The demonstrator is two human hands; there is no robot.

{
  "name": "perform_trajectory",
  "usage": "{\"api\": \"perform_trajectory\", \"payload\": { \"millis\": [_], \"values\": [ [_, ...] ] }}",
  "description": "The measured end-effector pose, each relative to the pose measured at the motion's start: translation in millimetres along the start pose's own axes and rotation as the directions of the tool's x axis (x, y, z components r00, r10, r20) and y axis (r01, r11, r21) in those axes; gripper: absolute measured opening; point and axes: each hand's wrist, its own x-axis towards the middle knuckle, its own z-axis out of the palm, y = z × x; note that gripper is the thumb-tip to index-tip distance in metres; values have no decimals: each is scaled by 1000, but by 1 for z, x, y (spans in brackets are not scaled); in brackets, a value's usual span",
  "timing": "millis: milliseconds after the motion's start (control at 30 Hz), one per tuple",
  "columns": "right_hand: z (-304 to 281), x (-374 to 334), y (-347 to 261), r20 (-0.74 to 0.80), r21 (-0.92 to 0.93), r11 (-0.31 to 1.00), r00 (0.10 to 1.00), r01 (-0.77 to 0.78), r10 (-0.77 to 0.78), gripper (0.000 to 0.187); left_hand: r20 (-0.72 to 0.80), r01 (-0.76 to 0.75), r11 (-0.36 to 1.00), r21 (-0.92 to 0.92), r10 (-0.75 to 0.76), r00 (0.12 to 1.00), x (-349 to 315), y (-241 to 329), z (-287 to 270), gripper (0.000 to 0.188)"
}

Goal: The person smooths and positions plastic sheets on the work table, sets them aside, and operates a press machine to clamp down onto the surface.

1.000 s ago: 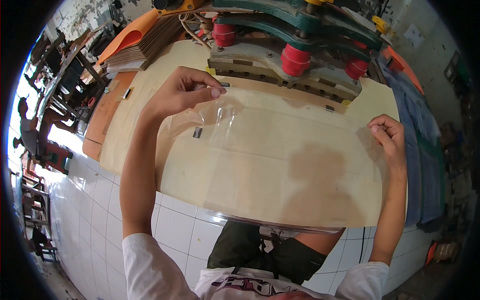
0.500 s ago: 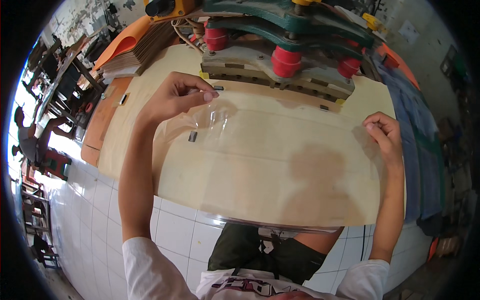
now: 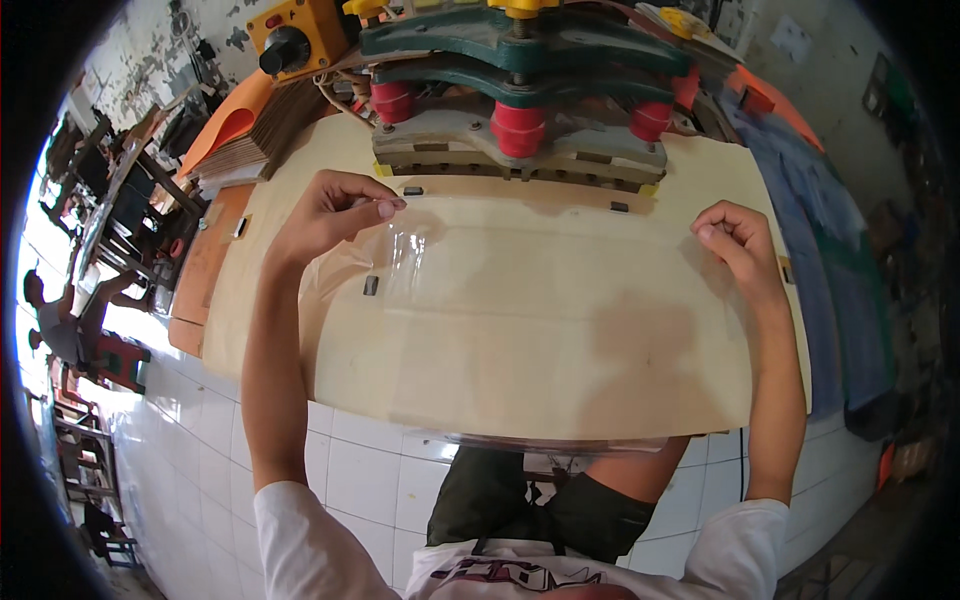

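A clear plastic sheet (image 3: 480,310) spreads over the pale board (image 3: 690,165), its near end hanging past the front edge above my lap. At the sheet's far left corner, my left hand (image 3: 330,217) is closed in a pinch on the film. Farther right, my right hand (image 3: 742,245) pinches the right side, fingers curled. Just beside my left fingertips sits a small dark block (image 3: 413,191). A similar block (image 3: 619,207) lies along the far edge, and another block (image 3: 370,286) at the left. Wrinkles and glare show in the film near my left hand.
Behind the board stands a press with a green frame (image 3: 440,72), red cylinders (image 3: 519,130) and a grey bar (image 3: 450,150). A yellow control box (image 3: 300,40) and stacked brown sheets (image 3: 245,150) are at the far left. Blue material (image 3: 790,210) hangs right. A person (image 3: 60,320) sits at left.
The view has shifted, so the press appears farther left. My right hand has moved slightly forward and left with the film. Both hands keep their pinch.
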Motion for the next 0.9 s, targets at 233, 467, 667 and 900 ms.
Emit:
{"api": "perform_trajectory", "payload": {
  "millis": [233,467,667,900],
  "values": [
    [0,0,-2,37,67,998,999,0,-3,10,-15,16,999,32,-15,1000,-4,4,-1,23],
    [-3,0,1,18,63,998,1000,1,-2,10,-52,13,999,44,-11,999,-2,-1,-1,24],
    [-1,-1,-3,17,67,998,1000,8,-10,12,-46,30,998,59,-27,999,-3,1,-2,22],
    [0,-3,-8,32,65,998,999,5,-7,12,-32,18,999,32,-17,999,-4,-3,-4,21]
  ]
}}
